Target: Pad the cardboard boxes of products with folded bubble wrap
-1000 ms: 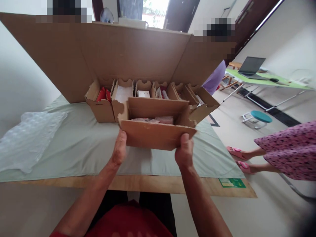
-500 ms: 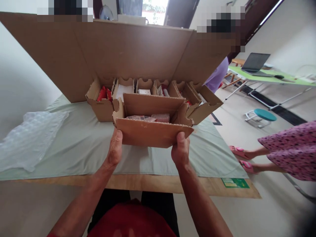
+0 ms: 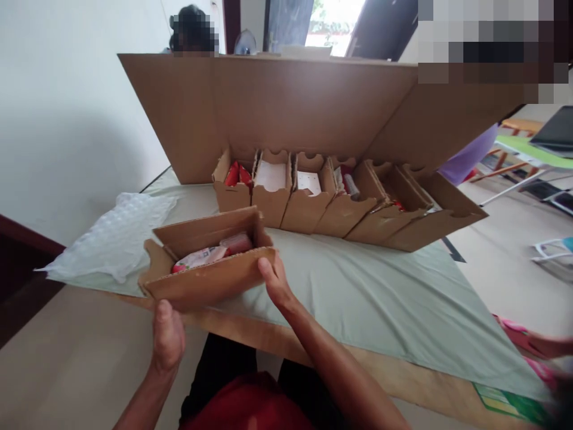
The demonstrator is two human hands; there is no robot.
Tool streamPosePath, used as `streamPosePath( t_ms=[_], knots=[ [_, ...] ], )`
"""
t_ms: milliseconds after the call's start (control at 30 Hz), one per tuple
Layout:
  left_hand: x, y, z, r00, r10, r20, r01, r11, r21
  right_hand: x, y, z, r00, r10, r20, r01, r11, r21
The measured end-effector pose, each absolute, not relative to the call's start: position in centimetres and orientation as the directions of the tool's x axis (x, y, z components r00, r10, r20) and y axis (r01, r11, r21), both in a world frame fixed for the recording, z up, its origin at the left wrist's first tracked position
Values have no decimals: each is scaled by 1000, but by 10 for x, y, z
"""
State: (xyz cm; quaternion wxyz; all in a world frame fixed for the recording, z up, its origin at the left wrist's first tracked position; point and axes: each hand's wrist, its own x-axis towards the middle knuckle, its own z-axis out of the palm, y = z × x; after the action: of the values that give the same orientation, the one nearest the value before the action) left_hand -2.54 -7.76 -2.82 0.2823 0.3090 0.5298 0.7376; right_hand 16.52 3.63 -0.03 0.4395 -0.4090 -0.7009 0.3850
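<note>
A small open cardboard box [image 3: 210, 285] is between my two hands, tilted above the front left of the table. Inside it lie a printed packet [image 3: 201, 258] and a clear-wrapped pinkish item [image 3: 236, 243]. My left hand [image 3: 167, 334] grips its near left bottom corner, thumb on the front wall and fingers hidden underneath. At the right end, my right hand [image 3: 274, 279] holds the box with its thumb on the front wall. Behind it stands a row of similar cardboard bins [image 3: 271, 203], holding red packets [image 3: 238, 174], a white box [image 3: 308, 182] and other items.
A tall cardboard panel [image 3: 308, 110] rises behind the bins. Bubble wrap [image 3: 116, 239] lies at the left on the green tablecloth [image 3: 340, 286]. People are behind the panel and at the right, where a person's pink shoe [image 3: 514, 328] shows. A green table [image 3: 532, 149] stands farther right.
Both hands have carried the cardboard box left, away from in front of the bins, and turned it at an angle. My view has swung to the left.
</note>
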Motion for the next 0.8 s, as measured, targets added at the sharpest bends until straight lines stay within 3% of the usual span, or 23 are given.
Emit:
streamPosePath(
  t_ms=[100, 233, 367, 800],
  knots=[
    [-40, -80, -22, -766, 609, 207, -56, -384, 921, 116, 72, 6, -408, 859, 310, 14, 346, -938],
    [-58, -76, -31, -807, 513, 293, 68, -412, 909, 74, 106, 12, -545, 788, 287, -59, 306, -950],
    [-66, -77, -49, -799, 521, 301, 142, -323, 936, 72, 114, 10, -578, 769, 272, -47, 302, -952],
    [-70, -87, -49, -792, 567, 227, 137, -197, 971, 92, 84, 4, -515, 807, 289, -4, 335, -942]
  ],
)
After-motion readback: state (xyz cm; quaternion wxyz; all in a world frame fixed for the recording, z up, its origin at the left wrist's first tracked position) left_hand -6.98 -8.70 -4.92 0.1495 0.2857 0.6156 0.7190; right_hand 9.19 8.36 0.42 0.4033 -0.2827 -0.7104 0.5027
